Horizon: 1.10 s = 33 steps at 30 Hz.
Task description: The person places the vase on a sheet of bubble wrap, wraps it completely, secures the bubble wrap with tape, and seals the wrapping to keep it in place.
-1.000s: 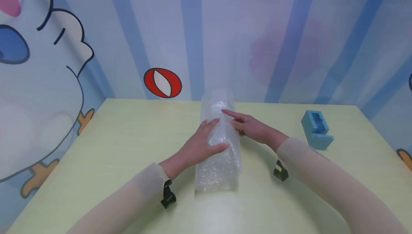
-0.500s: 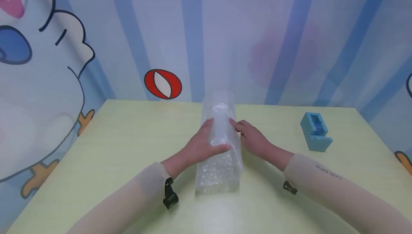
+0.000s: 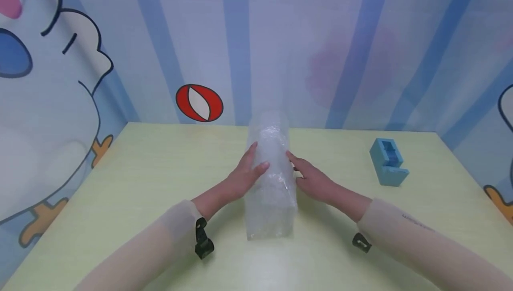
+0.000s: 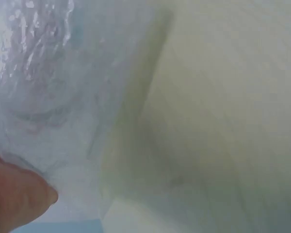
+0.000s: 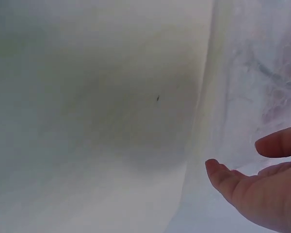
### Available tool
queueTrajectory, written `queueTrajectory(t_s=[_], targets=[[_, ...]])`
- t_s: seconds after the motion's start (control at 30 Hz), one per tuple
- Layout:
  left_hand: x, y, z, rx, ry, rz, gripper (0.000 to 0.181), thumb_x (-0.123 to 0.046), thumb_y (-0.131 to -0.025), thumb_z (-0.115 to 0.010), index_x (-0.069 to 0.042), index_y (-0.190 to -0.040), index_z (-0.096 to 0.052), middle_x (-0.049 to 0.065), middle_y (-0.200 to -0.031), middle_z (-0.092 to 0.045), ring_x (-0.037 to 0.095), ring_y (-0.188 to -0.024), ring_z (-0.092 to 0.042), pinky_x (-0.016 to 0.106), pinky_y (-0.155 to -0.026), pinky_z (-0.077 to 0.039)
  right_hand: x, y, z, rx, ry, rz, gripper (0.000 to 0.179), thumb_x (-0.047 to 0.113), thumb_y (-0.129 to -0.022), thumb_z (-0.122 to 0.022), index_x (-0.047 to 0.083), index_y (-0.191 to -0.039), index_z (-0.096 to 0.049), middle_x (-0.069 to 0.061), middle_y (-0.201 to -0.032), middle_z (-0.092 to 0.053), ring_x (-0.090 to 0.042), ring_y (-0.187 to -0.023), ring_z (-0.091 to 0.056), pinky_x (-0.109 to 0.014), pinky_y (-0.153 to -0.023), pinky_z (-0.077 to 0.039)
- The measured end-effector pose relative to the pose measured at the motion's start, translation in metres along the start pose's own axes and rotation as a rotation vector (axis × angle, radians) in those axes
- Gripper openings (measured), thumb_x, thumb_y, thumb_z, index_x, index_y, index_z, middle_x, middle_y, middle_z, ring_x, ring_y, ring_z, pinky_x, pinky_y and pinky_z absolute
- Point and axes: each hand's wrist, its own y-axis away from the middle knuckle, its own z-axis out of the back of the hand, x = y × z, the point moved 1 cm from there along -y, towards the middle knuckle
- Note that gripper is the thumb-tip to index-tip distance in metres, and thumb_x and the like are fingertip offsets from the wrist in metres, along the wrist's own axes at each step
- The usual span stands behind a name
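A clear bubble-wrap bundle lies lengthwise in the middle of the table, its far end by the wall. My left hand rests along its left side, fingers straight and thumb on top. At the right edge is my right hand, its fingers extended and its fingertips by the wrap. In the left wrist view only one fingertip shows against the bubble wrap. The right wrist view has the right hand with thumb and fingers apart beside the wrap. What the wrap contains cannot be made out.
A light-blue tape dispenser stands at the back right of the pale yellow table. Striped, cartoon-printed walls border the table at the back and sides. Each sleeve cuff carries a black wrist mount.
My left hand has slid from the top of the bubble wrap towards its left side. The right hand has drawn back to the right edge, its index finger no longer reaching across the top.
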Motion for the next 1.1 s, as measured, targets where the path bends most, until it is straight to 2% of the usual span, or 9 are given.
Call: queueTrajectory(t_s=[0.13, 0.2, 0.33, 0.43, 0.6, 0.77, 0.87, 0.97, 1.1], targets=[[0.002, 0.002, -0.003, -0.07, 0.013, -0.055, 0.135, -0.102, -0.074, -0.02, -0.002, -0.164, -0.008, 0.026, -0.17, -0.011, 0.045, -0.159, -0.011, 0.065, -0.127, -0.013, 0.004, 0.014, -0.002, 0.02, -0.095, -0.056, 0.072, -0.002, -0.094, -0.043, -0.004, -0.161, -0.017, -0.033, -0.164, -0.024, -0.053, -0.139, -0.047, -0.063, -0.117, -0.038], [0.001, 0.005, -0.005, -0.087, 0.0, -0.077, 0.126, -0.096, -0.082, -0.017, 0.001, -0.162, -0.014, 0.028, -0.17, -0.012, 0.047, -0.159, -0.009, 0.067, -0.127, -0.01, 0.006, 0.021, -0.002, 0.021, -0.112, -0.085, 0.073, 0.0, -0.094, -0.045, -0.002, -0.162, -0.017, -0.032, -0.165, -0.022, -0.053, -0.139, -0.047, -0.063, -0.117, -0.037], [-0.002, 0.013, -0.008, -0.062, -0.079, -0.045, 0.082, -0.061, -0.107, -0.025, -0.002, -0.163, -0.016, 0.024, -0.172, -0.007, 0.045, -0.16, -0.003, 0.067, -0.127, -0.008, 0.006, 0.03, -0.001, 0.021, -0.114, -0.112, 0.073, 0.002, -0.095, -0.047, 0.0, -0.162, -0.018, -0.032, -0.165, -0.022, -0.051, -0.14, -0.046, -0.064, -0.116, -0.037], [-0.006, 0.018, -0.006, -0.041, -0.132, -0.003, 0.066, -0.035, -0.11, -0.035, -0.008, -0.165, -0.013, 0.019, -0.174, -0.004, 0.04, -0.162, -0.001, 0.067, -0.127, -0.01, 0.006, 0.035, 0.0, 0.018, -0.12, -0.105, 0.072, 0.003, -0.096, -0.048, 0.0, -0.162, -0.02, -0.031, -0.165, -0.024, -0.051, -0.14, -0.047, -0.064, -0.115, -0.039], [-0.007, 0.023, 0.003, -0.044, -0.126, 0.029, 0.067, -0.036, -0.109, -0.041, -0.011, -0.165, -0.014, 0.017, -0.173, -0.009, 0.039, -0.162, -0.009, 0.065, -0.127, -0.016, 0.003, 0.043, 0.002, 0.019, -0.14, -0.124, 0.067, 0.007, -0.099, -0.05, 0.001, -0.161, -0.024, -0.029, -0.166, -0.025, -0.05, -0.141, -0.046, -0.063, -0.112, -0.043], [-0.006, 0.026, 0.02, -0.105, -0.144, 0.04, 0.06, -0.033, -0.108, -0.046, -0.011, -0.162, -0.029, 0.016, -0.168, -0.029, 0.039, -0.155, -0.03, 0.061, -0.124, -0.03, 0.0, 0.049, 0.01, -0.022, -0.131, -0.133, 0.056, 0.01, -0.103, -0.051, -0.001, -0.155, -0.035, -0.028, -0.16, -0.036, -0.048, -0.139, -0.051, -0.059, -0.108, -0.048], [-0.006, 0.031, 0.033, -0.173, -0.227, -0.012, 0.052, -0.027, -0.106, -0.051, -0.01, -0.155, -0.042, 0.016, -0.154, -0.052, 0.036, -0.14, -0.053, 0.057, -0.114, -0.045, 0.001, 0.053, 0.018, -0.089, -0.106, -0.116, 0.046, 0.011, -0.104, -0.052, -0.003, -0.147, -0.045, -0.027, -0.151, -0.049, -0.045, -0.134, -0.055, -0.056, -0.105, -0.052], [-0.011, 0.039, 0.048, -0.277, -0.379, -0.11, 0.041, -0.021, -0.104, -0.054, -0.009, -0.143, -0.056, 0.014, -0.126, -0.072, 0.03, -0.105, -0.071, 0.047, -0.093, -0.058, 0.003, 0.058, 0.027, -0.162, -0.054, -0.097, 0.041, 0.016, -0.104, -0.054, -0.003, -0.141, -0.051, -0.025, -0.143, -0.057, -0.042, -0.13, -0.057, -0.056, -0.103, -0.052], [-0.022, 0.053, 0.072, -0.425, -0.61, -0.241, 0.032, -0.019, -0.1, -0.058, -0.008, -0.129, -0.067, 0.012, -0.107, -0.078, 0.026, -0.079, -0.07, 0.041, -0.075, -0.058, 0.006, 0.067, 0.043, -0.246, 0.058, -0.074, 0.048, 0.027, -0.104, -0.058, 0.0, -0.143, -0.05, -0.022, -0.146, -0.056, -0.041, -0.133, -0.053, -0.06, -0.106, -0.048]])
